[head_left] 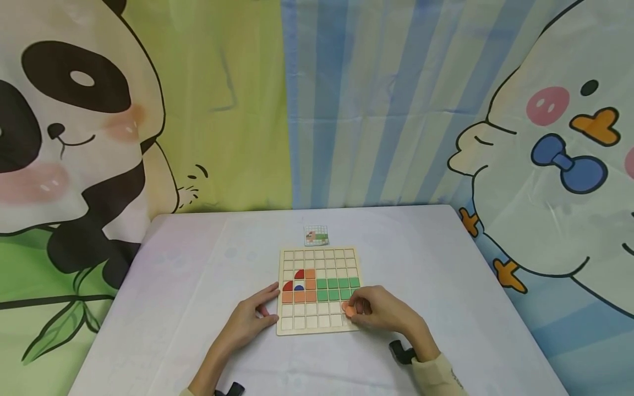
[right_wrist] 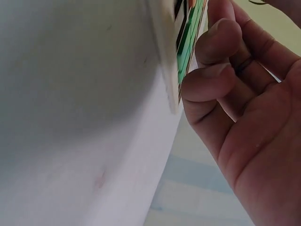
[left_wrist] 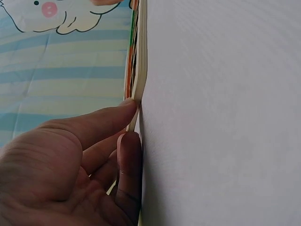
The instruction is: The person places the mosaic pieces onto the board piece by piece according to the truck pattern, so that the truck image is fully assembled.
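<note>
A square wooden grid board (head_left: 317,324) lies on the table, with tiles set in some of its cells. Several green tiles (head_left: 333,288) form a block at the right. Orange squares (head_left: 299,297), red quarter-round tiles (head_left: 299,274) and a blue half-round tile (head_left: 299,288) are on the left. My right hand (head_left: 383,309) pinches a small orange piece with a rounded edge (head_left: 349,311) over the board's lower right part. At the left edge, my left hand (head_left: 247,322) rests its thumb and fingertips against the rim; in the left wrist view the thumb (left_wrist: 110,120) touches that edge.
A small picture card (head_left: 316,235) with a coloured grid pattern lies just beyond the board's far edge. White cloth covers the table (head_left: 208,264). Behind it hang curtains (head_left: 366,99) printed with a panda and a white bird.
</note>
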`<state>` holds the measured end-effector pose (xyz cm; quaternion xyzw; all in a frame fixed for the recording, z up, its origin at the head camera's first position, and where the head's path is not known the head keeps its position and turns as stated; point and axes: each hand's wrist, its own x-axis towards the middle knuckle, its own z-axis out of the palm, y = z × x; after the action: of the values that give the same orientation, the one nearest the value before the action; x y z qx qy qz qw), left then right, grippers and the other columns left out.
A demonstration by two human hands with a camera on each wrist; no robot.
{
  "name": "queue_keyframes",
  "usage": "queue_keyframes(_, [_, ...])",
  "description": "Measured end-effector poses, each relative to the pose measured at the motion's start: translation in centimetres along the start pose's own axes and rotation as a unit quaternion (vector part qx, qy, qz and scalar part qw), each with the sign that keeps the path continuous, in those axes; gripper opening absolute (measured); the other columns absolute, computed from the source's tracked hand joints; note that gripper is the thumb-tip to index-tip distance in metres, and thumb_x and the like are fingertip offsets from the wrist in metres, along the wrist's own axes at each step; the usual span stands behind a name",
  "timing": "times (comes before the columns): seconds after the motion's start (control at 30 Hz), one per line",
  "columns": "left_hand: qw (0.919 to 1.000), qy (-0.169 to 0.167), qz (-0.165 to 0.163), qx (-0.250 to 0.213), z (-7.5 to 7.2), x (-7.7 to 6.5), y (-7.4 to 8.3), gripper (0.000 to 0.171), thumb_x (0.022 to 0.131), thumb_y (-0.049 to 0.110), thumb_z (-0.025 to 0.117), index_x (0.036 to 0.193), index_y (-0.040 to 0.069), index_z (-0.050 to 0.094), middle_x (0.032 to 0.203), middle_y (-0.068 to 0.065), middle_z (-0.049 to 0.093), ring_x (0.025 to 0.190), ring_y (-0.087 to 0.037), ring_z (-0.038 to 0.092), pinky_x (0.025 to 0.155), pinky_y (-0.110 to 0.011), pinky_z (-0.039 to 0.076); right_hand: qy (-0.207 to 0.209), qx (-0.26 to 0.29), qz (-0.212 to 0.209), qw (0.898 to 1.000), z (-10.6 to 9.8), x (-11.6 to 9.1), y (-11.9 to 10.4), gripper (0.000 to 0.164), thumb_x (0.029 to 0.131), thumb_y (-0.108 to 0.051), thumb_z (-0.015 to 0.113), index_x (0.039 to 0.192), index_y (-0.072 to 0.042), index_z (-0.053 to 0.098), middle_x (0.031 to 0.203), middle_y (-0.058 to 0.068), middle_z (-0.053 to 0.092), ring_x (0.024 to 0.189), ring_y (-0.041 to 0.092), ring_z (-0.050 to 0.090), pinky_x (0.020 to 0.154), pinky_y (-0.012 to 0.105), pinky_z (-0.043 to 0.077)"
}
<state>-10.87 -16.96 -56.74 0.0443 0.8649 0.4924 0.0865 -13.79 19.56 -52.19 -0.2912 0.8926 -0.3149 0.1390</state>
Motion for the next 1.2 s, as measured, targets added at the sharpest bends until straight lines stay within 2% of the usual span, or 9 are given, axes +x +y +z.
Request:
queue_keyframes(0.23, [1.0000, -0.004, -0.002, -0.003, -0.1, 0.0, 0.0, 0.065, 0.086, 0.007, 0.085, 0.147, 0.013, 0.064, 0.163, 0.005, 0.053, 0.075, -0.006, 0.053, 0.063, -0.021, 0.045, -0.015, 0.009, -0.012, 1.000, 0.9, 2.4, -1.8, 0.011, 0.094, -0.022, 0.080, 0.100, -0.016, 0.073, 0.075, -0.011, 0.060, 0.067, 0.001, 0.052, 0.062, 0.019, 0.047])
queue_keyframes(0.47, [1.0000, -0.003, 0.006, -0.002, 0.0, 0.0, 0.0, 0.065, 0.086, 0.006, 0.085, 0.147, 0.011, 0.064, 0.163, 0.002, 0.053, 0.074, -0.005, 0.054, 0.062, -0.021, 0.046, -0.015, -0.009, -0.030, 0.999, 2.4, 4.3, -3.1, 0.009, 0.095, -0.019, 0.078, 0.101, -0.014, 0.074, 0.075, -0.011, 0.060, 0.065, -0.003, 0.049, 0.062, 0.018, 0.046])
queue_keyframes(0.9, [0.9999, 0.001, 0.010, 0.005, -0.1, 0.1, -0.3, 0.064, 0.085, 0.006, 0.085, 0.146, 0.012, 0.065, 0.162, 0.003, 0.054, 0.073, -0.005, 0.055, 0.064, -0.022, 0.046, 0.005, -0.030, -0.039, 0.999, 4.6, 6.5, -5.3, 0.011, 0.097, -0.023, 0.075, 0.104, -0.015, 0.074, 0.074, -0.013, 0.059, 0.065, -0.003, 0.050, 0.064, 0.017, 0.046])
queue_keyframes(1.2, [1.0000, -0.007, 0.004, -0.004, -0.1, 0.2, -0.1, 0.065, 0.086, 0.008, 0.085, 0.147, 0.013, 0.064, 0.163, 0.006, 0.053, 0.075, -0.004, 0.055, 0.065, -0.022, 0.045, -0.005, -0.038, -0.016, 0.999, 5.3, 7.4, -6.3, 0.010, 0.096, -0.021, 0.078, 0.104, -0.015, 0.075, 0.074, -0.013, 0.058, 0.064, -0.001, 0.050, 0.062, 0.017, 0.044])
